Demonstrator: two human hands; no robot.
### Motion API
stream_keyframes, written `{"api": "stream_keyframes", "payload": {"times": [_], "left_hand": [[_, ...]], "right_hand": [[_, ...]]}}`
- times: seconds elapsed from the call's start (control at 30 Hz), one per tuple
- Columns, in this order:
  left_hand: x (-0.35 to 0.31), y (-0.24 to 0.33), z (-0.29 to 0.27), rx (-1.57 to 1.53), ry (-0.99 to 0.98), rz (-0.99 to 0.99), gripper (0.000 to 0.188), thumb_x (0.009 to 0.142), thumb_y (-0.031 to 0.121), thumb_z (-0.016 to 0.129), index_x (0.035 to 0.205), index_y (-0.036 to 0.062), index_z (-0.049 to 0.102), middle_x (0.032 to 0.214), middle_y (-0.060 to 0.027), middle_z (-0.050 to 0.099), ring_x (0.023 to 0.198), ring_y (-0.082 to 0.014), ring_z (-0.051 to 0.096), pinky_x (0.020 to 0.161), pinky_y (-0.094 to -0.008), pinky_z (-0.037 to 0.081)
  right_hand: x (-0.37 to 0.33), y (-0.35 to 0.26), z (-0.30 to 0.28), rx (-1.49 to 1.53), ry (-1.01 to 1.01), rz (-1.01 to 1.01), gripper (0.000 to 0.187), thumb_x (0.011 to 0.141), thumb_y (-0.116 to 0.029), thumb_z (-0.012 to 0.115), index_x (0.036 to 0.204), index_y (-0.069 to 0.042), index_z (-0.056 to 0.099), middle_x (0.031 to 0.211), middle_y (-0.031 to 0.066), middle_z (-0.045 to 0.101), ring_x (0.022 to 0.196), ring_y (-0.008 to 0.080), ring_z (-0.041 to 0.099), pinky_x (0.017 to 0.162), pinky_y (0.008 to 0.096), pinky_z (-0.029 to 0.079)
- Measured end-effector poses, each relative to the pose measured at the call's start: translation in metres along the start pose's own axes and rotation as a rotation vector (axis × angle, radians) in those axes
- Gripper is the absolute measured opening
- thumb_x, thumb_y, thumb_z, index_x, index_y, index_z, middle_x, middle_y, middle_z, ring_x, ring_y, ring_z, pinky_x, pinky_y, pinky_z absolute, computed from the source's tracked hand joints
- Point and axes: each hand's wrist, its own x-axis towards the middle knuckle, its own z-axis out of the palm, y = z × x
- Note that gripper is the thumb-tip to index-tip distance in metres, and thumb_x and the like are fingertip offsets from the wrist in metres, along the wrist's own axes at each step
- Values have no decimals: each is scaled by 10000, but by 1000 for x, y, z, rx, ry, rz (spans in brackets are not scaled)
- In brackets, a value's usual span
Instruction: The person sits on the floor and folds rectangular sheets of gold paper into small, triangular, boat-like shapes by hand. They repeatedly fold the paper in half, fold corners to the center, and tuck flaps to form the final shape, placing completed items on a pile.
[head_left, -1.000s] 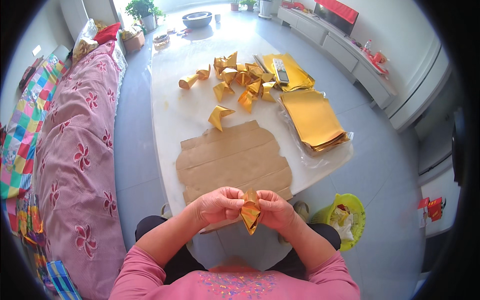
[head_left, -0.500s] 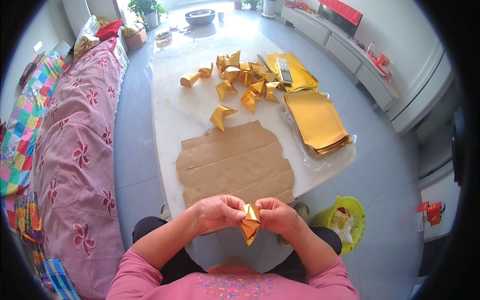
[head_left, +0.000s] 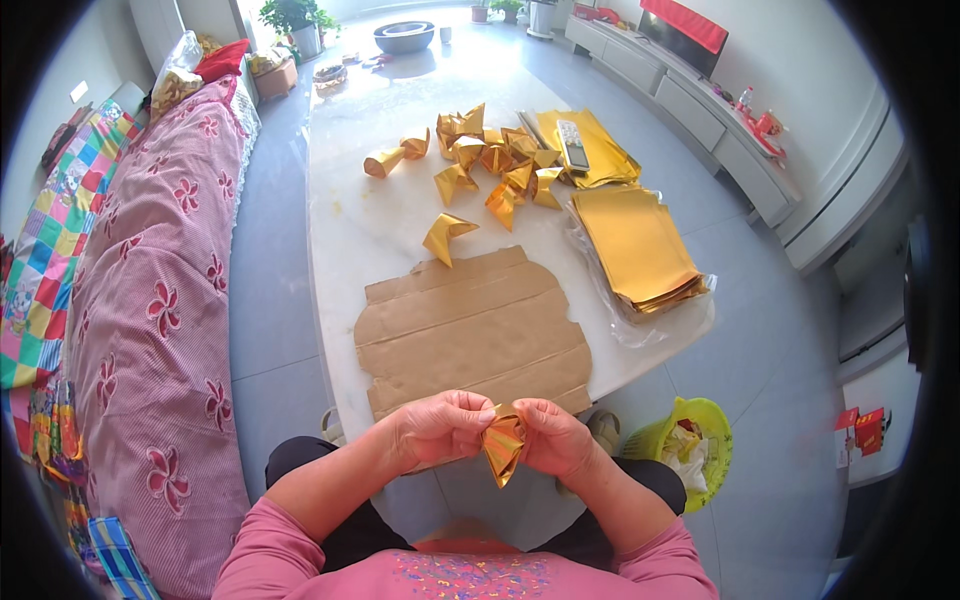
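Between my hands hangs a folded gold paper piece [head_left: 503, 450], its pointed end downward, just past the table's near edge. My left hand [head_left: 447, 425] pinches its upper left side between thumb and fingers. On the upper right side, my right hand [head_left: 553, 435] grips it the same way. Beyond them a flat brown cardboard sheet [head_left: 475, 325] lies on the pale table. One finished gold paper fold [head_left: 447, 238] rests at the cardboard's far edge, and a heap of several similar folds [head_left: 500, 160] lies farther back.
Right of the heap are a stack of gold paper sheets [head_left: 635, 245] on clear plastic and another gold stack [head_left: 605, 150] with a remote control [head_left: 572, 146] on it. A yellow-green basket [head_left: 715, 480] stands by my right knee. A pink flowered couch [head_left: 150, 330] runs along the left.
My fingers have shifted slightly on the gold paper piece, which has turned and shows a more open, creased face. The things on the table have not moved.
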Motion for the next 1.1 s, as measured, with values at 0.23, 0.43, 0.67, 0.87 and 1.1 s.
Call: {"api": "stream_keyframes", "payload": {"times": [0.23, 0.43, 0.67, 0.87, 1.1], "left_hand": [[3, -3, -2, 90, 35, -27, 134, 899, 173, 693, 939, 55, 644, 903, -33, 666, 862, -157, 640, 861, -341, 506], [3, -3, 6, 41, 144, -64, 94, 888, 135, 693, 880, 48, 659, 863, -42, 662, 832, -164, 645, 824, -331, 523], [2, -1, 2, -35, 89, -8, 66, 869, 92, 693, 872, 33, 663, 892, -73, 681, 865, -197, 666, 850, -349, 534], [15, 2, -7, -193, -35, 125, 127, 947, 121, 612, 1000, 6, 616, 921, -59, 648, 719, -113, 593, 713, -271, 539], [14, 7, -1, -203, -48, 192, 111, 971, 134, 607, 999, 27, 601, 844, 1, 599, 641, -46, 528, 569, -193, 475]], "right_hand": [[1, -3, 1, -90, 50, 69, 264, 993, -290, 571, 1001, -35, 638, 984, 42, 671, 925, 157, 639, 866, 331, 496], [2, 1, -8, -128, 74, 76, 224, 963, -266, 625, 944, -43, 619, 940, 45, 666, 891, 151, 642, 834, 316, 507], [0, -5, -8, -142, 42, 43, 211, 959, -256, 633, 895, -57, 611, 884, 24, 650, 798, 124, 624, 760, 308, 518], [7, -4, 2, 63, 87, -92, 328, 997, -299, 545, 1176, -32, 606, 1133, 114, 675, 1043, 230, 652, 908, 387, 529], [9, -9, -8, 97, -112, -171, 340, 1018, -290, 503, 1245, -47, 573, 1224, 91, 641, 1117, 226, 624, 960, 396, 503]]}}
